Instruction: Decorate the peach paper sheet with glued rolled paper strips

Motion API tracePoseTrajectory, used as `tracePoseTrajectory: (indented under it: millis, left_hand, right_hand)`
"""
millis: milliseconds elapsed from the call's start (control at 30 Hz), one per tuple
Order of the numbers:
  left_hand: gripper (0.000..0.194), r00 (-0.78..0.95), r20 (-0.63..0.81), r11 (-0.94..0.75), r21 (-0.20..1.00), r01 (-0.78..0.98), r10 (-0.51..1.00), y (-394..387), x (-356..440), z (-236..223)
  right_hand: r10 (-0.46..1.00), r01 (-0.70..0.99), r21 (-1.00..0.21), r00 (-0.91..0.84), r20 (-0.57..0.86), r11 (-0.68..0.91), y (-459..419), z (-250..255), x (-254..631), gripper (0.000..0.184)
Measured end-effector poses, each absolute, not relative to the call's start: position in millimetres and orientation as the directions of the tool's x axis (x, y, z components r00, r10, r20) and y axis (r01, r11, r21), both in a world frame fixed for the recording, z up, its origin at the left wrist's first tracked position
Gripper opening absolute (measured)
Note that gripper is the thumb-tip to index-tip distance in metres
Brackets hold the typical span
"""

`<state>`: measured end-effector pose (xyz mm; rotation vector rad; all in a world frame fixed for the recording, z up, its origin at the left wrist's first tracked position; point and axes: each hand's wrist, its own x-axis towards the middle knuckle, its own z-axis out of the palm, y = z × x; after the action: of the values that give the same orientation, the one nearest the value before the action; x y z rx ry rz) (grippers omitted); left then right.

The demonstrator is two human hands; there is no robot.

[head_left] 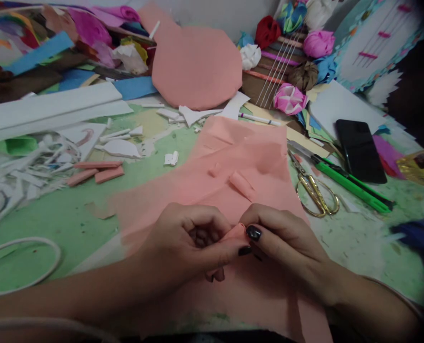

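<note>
Between my two hands is a small rolled piece of salmon-pink paper, pinched near its end. My left hand closes around it with the thumb laid along the near side. Thumb and fingertips of my right hand grip its right end. Below them spreads a large creased sheet of salmon-pink paper. On that sheet, just beyond my hands, lie a small rolled pink piece and a smaller pink scrap. My palms and lower fingers are partly hidden.
To the right lie gold-handled scissors, a green box cutter and a black phone. Several pink wrapped strips and white paper scraps lie left. Behind stands a pink-covered rounded shape, beside a flower-trimmed stringed craft.
</note>
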<state>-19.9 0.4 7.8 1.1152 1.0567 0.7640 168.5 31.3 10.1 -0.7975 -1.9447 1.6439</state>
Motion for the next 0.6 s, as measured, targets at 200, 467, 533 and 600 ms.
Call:
tracePoseTrajectory:
  millis: [200,467,533,600]
  left_hand:
    - [0.017,0.325,-0.269,0.274,0.961,0.033,0.906,2.2,-19.3,7.7]
    - [0.019,0.320,-0.233,0.218,0.973,0.081,0.918,1.0,-19.7,6.4]
    - [0.019,0.316,-0.229,0.212,0.973,0.087,0.921,1.3,-19.6,6.5]
    - [0.019,0.314,-0.223,0.204,0.975,0.091,0.923,2.4,-19.1,6.3]
  right_hand:
    - [0.701,0.125,-0.990,-0.712,-0.045,0.064,29.9,9.5,169.0,0.023]
    - [0.699,0.169,-0.974,-0.715,-0.017,0.149,34.0,11.8,167.7,0.022]
    - [0.699,0.178,-0.970,-0.715,-0.011,0.166,34.2,11.3,167.3,0.021]
    - [0.698,0.189,-0.965,-0.716,-0.009,0.180,34.2,10.5,167.0,0.020]
